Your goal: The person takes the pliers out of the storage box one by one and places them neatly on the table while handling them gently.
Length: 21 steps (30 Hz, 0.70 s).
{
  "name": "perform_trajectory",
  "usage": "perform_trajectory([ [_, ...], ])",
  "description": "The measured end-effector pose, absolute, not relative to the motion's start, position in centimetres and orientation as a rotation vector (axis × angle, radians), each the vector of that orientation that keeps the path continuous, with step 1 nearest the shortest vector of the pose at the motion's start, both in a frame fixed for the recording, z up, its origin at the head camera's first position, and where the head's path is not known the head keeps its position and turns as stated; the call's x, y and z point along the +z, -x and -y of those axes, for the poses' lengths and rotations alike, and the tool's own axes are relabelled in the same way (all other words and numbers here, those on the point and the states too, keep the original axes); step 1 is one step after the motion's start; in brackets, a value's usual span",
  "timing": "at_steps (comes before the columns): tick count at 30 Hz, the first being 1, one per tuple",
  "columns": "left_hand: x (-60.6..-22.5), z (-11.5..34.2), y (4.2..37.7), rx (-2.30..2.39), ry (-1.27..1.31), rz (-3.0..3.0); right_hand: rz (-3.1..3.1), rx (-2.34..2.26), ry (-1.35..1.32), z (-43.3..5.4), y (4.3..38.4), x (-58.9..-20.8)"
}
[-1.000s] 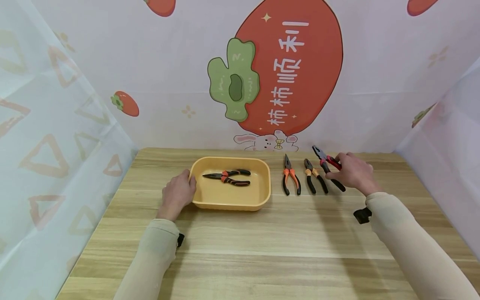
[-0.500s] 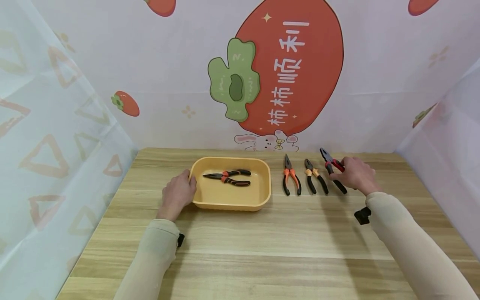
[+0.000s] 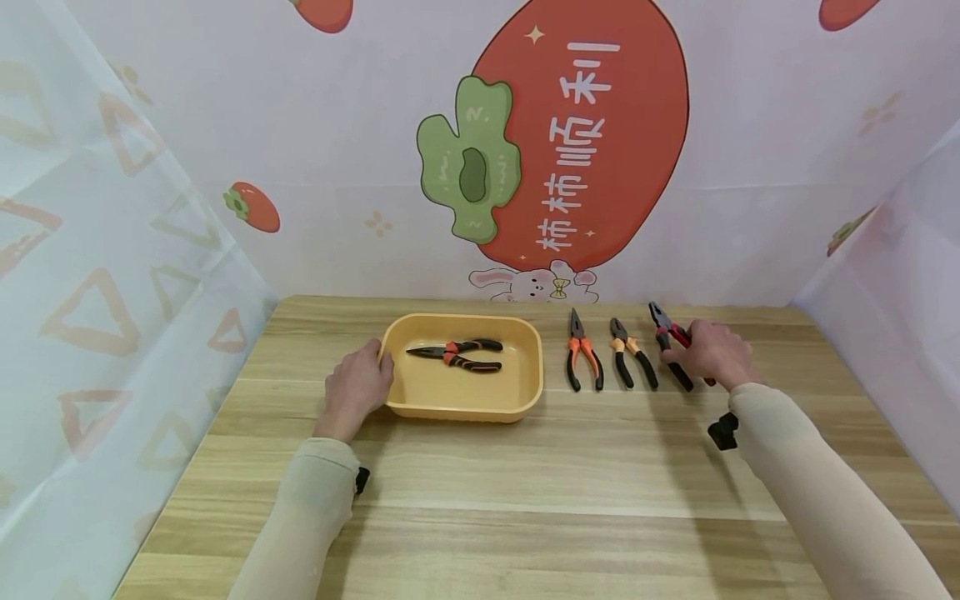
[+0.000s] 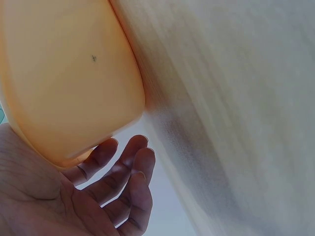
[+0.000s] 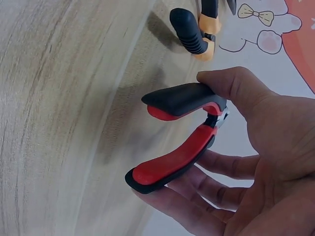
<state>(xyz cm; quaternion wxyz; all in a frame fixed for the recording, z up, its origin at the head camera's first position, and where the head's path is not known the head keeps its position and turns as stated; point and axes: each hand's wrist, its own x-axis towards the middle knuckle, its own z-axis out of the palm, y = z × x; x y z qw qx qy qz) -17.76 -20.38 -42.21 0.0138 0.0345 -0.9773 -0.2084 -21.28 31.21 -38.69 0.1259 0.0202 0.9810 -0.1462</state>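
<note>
My left hand (image 3: 356,383) holds the left end of a yellow plastic tray (image 3: 461,412), its fingers bent against the outside of the end wall; the thumb is hidden in the left wrist view. Inside the tray lies a pair of long-nose pliers (image 3: 453,353) with black and orange handles. At the right, my right hand (image 3: 716,350) grips red-and-black combination pliers (image 3: 660,320). In the right wrist view the thumb presses one handle and the fingers lie along the other handle (image 5: 172,157), with the handles spread apart. Their jaws point toward the back wall.
Between tray and right hand lie orange-handled long-nose pliers (image 3: 576,343) and smaller pliers (image 3: 621,340) with black and yellow-orange handles, side by side on the wooden table (image 3: 510,517). Printed cloth walls (image 3: 337,242) stand at the back and both sides.
My right hand has shifted the red-and-black pliers a little to the right and toward me, away from the smaller pliers. The left hand and the tray have stayed put.
</note>
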Motion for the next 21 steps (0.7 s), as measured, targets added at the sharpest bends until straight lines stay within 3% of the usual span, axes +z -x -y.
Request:
perform_trajectory([
  [21, -42.15, 20.38, 17.75, -0.644, -0.112, 3.063, -2.805, -0.402, -0.128, -31.26, 21.63, -39.67],
])
